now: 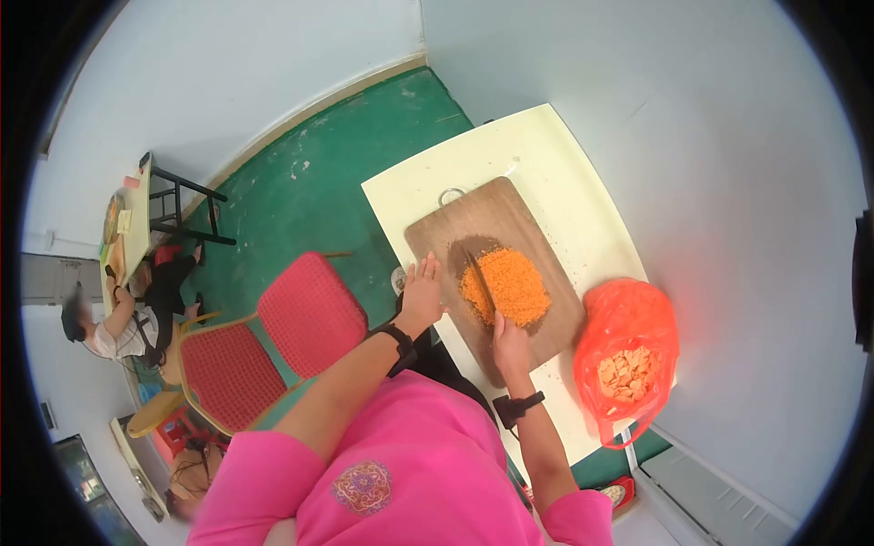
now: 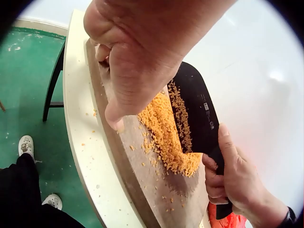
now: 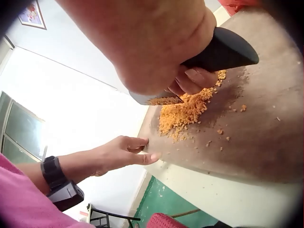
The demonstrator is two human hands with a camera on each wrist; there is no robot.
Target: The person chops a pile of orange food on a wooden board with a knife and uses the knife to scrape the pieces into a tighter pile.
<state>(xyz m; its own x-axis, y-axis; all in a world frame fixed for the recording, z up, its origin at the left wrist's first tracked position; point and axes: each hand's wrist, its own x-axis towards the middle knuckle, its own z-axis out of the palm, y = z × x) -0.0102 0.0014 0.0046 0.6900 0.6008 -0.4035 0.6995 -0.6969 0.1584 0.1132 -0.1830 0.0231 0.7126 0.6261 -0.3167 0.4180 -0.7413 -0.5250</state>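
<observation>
The right hand (image 1: 512, 346) grips the black handle of a broad cleaver (image 2: 197, 109), whose dark blade carries orange crumbs on its face. Finely chopped orange bits (image 1: 510, 287) lie heaped beside the blade on a brown wooden board (image 3: 256, 137). At the board's near-left edge is the left hand (image 1: 422, 293), its fingers extended and holding nothing visible. In the right wrist view the left hand's thumb and forefinger (image 3: 148, 151) touch the board's edge; its other fingers are partly hidden. The right hand's fingers (image 3: 192, 80) curl round the handle.
A red plastic bag (image 1: 628, 318) of pale orange pieces stands at the right of the cream table (image 1: 537, 136). Pink-red chairs (image 1: 314, 314) stand to the left. Another person (image 1: 123, 332) sits at a farther table, and a wall borders the work table.
</observation>
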